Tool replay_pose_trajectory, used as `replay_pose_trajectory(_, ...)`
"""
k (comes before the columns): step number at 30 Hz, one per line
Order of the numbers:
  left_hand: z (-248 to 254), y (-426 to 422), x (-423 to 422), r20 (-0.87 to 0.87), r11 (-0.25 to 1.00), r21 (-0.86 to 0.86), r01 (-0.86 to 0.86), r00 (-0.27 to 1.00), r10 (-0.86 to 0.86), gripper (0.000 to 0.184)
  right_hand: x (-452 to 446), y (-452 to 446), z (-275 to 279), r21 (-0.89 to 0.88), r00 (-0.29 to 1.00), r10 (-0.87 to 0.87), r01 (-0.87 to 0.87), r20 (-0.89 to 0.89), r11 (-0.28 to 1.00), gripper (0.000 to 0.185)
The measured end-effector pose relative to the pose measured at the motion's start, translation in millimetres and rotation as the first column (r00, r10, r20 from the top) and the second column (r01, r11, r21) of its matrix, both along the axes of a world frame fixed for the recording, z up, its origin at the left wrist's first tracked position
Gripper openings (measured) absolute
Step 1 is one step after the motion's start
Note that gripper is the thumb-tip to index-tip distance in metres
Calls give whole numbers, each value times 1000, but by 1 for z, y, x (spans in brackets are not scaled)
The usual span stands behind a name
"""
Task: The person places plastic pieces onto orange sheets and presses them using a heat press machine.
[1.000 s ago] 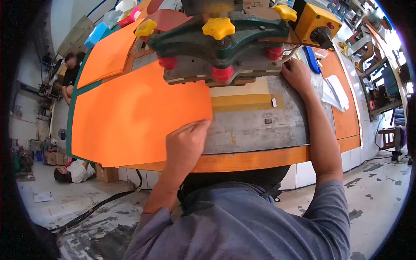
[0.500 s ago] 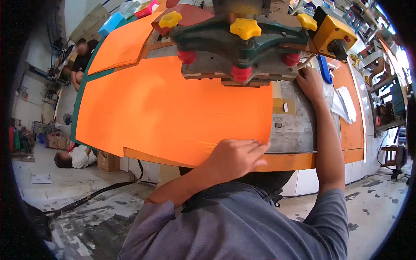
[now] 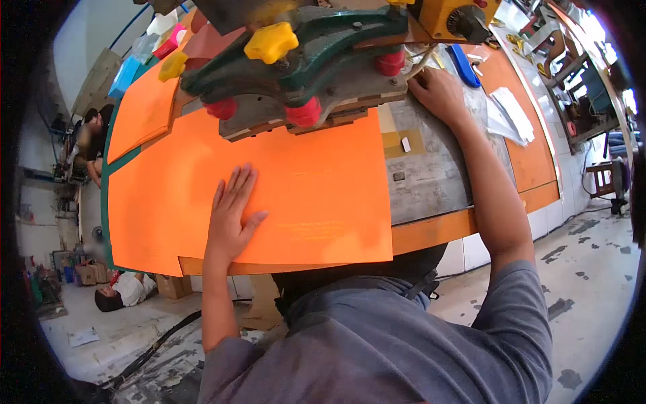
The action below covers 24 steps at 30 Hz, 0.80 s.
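Observation:
My left hand (image 3: 235, 212) lies flat, fingers stretched, on a large orange sheet (image 3: 323, 195). The sheet covers much of the table, has faint printed lines, and its near right corner hangs over the front edge. My right hand (image 3: 439, 95) rests on the grey metal plate (image 3: 437, 175) beside the press head, fingers curled; what they hold, if anything, is hidden. Above the sheet's far side stands the green press head (image 3: 330, 60), with yellow star knobs (image 3: 271, 42) and red rubber bushings (image 3: 303, 112). A small white piece (image 3: 405, 144) lies on brown tape on the plate.
More orange sheets (image 3: 145, 111) lie at the far left. A yellow control box (image 3: 441, 20) with a black knob is at the upper right. Near my right hand are a blue tool (image 3: 464, 66) and white papers (image 3: 509, 116). Two people are off to the left.
My left hand has moved from the sheet's near right corner to its left-middle area and flattened out. That corner now overhangs the table edge. The view has turned; my right hand stays beside the press.

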<state>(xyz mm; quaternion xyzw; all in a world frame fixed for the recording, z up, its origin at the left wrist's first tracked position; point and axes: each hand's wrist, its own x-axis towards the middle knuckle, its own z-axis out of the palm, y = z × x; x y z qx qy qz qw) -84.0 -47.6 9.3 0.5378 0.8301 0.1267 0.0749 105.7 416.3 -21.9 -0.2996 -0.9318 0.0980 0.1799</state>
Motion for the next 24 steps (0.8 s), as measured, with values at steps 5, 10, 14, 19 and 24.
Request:
replay_pose_trajectory(5,-7,20,-16,-10,1000,14,-6,1000,6,71,-1,1,-1,15,1000,8,-8,7,1000,41)
replay_pose_trajectory(10,-19,42,-40,-81,998,56,-7,997,11,70,0,0,2,-22,999,-6,6,33,1000,40)
replay_pose_trajectory(14,-22,58,-53,-91,998,56,-3,996,8,69,1,-3,4,-24,1000,7,-7,4,1000,39)
replay_pose_trajectory(19,-24,69,-58,-70,996,82,-39,996,45,62,2,-3,2,-27,999,-3,2,-36,1000,40)
replay_pose_trajectory(24,-21,79,-68,-69,991,134,-14,997,23,57,1,1,-2,10,1000,20,-20,-24,1000,40)
